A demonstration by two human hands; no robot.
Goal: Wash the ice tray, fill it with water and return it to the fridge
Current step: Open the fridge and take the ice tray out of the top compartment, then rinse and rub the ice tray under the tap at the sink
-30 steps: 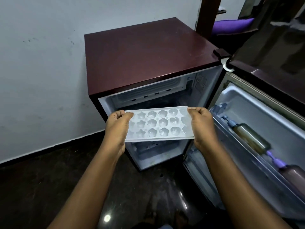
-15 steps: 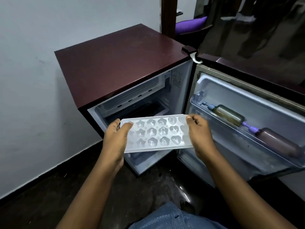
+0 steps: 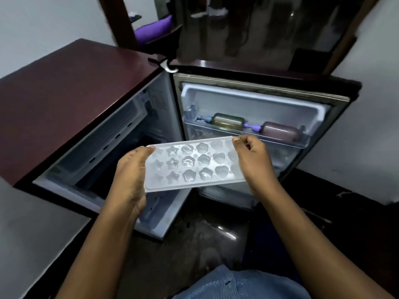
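Observation:
A white ice tray (image 3: 194,165) with star, flower and heart moulds is held level in front of the small maroon fridge (image 3: 71,98). My left hand (image 3: 129,175) grips its left end, thumb on the rim. At the right end, my right hand (image 3: 252,160) grips the tray the same way. The fridge door (image 3: 259,98) stands open to the right. The dark freezer compartment (image 3: 121,160) opens just behind and left of the tray. Whether the moulds hold water I cannot tell.
Two bottles (image 3: 228,121) lie in the clear door shelf (image 3: 248,134) behind the tray. The dark glossy floor (image 3: 194,240) lies below, with my blue-clad knee (image 3: 237,283) at the bottom. A white wall (image 3: 32,24) is behind the fridge. A grey surface (image 3: 32,234) sits lower left.
My view has swung to the right and lowered, so the open door now faces me. Both hands keep their hold on the tray, which stays before the fridge opening.

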